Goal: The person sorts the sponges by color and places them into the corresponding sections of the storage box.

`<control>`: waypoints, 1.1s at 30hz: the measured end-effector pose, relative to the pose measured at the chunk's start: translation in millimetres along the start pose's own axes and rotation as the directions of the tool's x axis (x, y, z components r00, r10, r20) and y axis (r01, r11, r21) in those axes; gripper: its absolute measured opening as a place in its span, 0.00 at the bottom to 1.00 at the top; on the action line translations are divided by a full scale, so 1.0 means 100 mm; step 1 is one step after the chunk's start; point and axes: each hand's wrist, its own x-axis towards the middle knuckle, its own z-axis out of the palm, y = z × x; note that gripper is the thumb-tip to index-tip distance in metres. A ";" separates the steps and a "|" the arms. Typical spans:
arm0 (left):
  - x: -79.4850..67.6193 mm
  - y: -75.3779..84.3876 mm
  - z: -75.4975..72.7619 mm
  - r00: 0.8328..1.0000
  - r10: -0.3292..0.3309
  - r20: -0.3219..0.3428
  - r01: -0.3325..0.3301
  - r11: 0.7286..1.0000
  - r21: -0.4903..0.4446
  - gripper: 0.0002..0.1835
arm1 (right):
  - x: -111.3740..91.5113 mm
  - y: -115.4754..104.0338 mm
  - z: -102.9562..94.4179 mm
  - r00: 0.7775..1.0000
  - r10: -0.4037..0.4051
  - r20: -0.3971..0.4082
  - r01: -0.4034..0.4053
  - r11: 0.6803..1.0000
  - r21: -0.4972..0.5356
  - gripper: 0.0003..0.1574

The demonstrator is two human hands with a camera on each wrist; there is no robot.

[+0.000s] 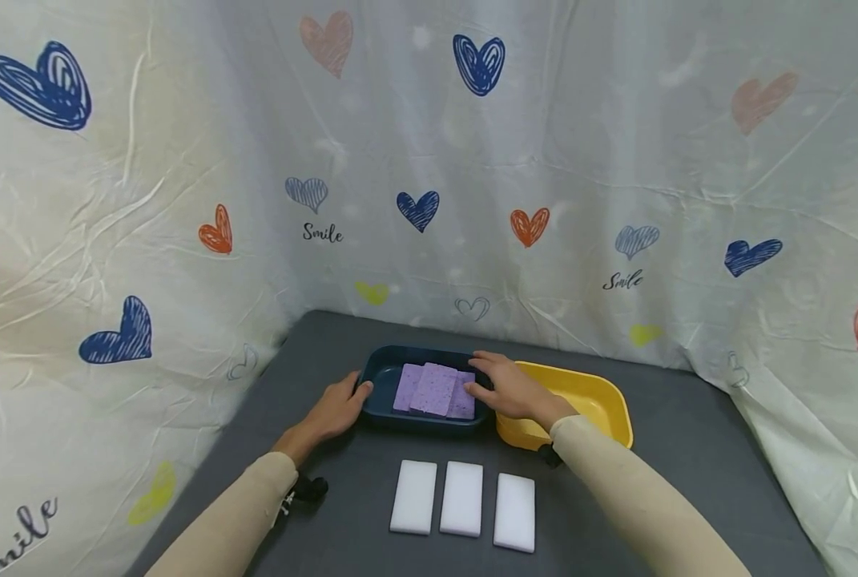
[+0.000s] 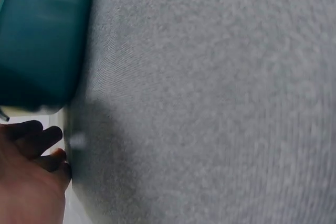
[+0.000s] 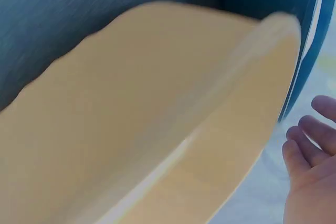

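A dark blue plastic tray (image 1: 417, 423) sits toward the back of the table, with purple sponges (image 1: 434, 390) overlapping inside it. My left hand (image 1: 333, 409) grips its left end, thumb over the rim; curled fingers (image 2: 42, 140) show by the tray's end in the left wrist view. Over the right end reaches my right hand (image 1: 511, 389), thumb and fingers spread above the rim and the sponges. Its fingers (image 3: 320, 135) look relaxed and nearly straight in the right wrist view. A yellow tray (image 1: 609, 401) stands under the right wrist, beside the blue one.
Three white sponge blocks (image 1: 461, 498) lie in a row on the grey table (image 1: 349, 513), nearer to me than the trays. A white curtain (image 1: 580, 160) printed with hearts hangs behind the table and along its sides.
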 end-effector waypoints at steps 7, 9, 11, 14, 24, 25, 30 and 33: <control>-0.02 -0.03 -0.14 0.997 -0.008 -0.076 0.008 1.000 -0.001 0.42 | -0.20 0.21 -0.12 0.997 0.066 -0.044 -0.065 0.998 0.011 0.40; -0.06 0.02 -0.21 0.996 -0.010 -0.085 0.008 1.000 -0.022 0.40 | -0.25 0.28 -0.16 0.995 0.076 -0.066 -0.076 0.997 0.009 0.40; -0.08 0.02 -0.26 0.994 0.011 -0.108 -0.014 1.000 -0.023 0.37 | -0.31 0.36 -0.19 0.992 0.083 -0.093 -0.082 0.997 0.011 0.40; -0.09 0.06 -0.33 0.987 0.062 -0.146 -0.066 0.998 -0.017 0.35 | -0.40 0.48 -0.23 0.987 0.090 -0.131 -0.090 0.996 0.011 0.40; -0.12 0.42 -0.46 0.938 0.260 -0.230 -0.263 0.965 0.021 0.36 | -0.70 0.77 -0.31 0.972 0.155 -0.175 -0.158 0.987 -0.003 0.40; -0.13 0.47 -0.46 0.936 0.273 -0.222 -0.275 0.961 0.021 0.36 | -0.72 0.79 -0.31 0.972 0.156 -0.178 -0.159 0.987 -0.006 0.40; -0.21 0.71 -0.43 0.934 0.328 -0.140 -0.330 0.944 0.012 0.39 | -0.85 0.89 -0.28 0.966 0.166 -0.200 -0.173 0.985 -0.019 0.40; -0.27 0.83 -0.39 0.927 0.362 -0.096 -0.362 0.932 0.017 0.41 | -0.93 0.94 -0.27 0.960 0.178 -0.215 -0.189 0.982 -0.031 0.39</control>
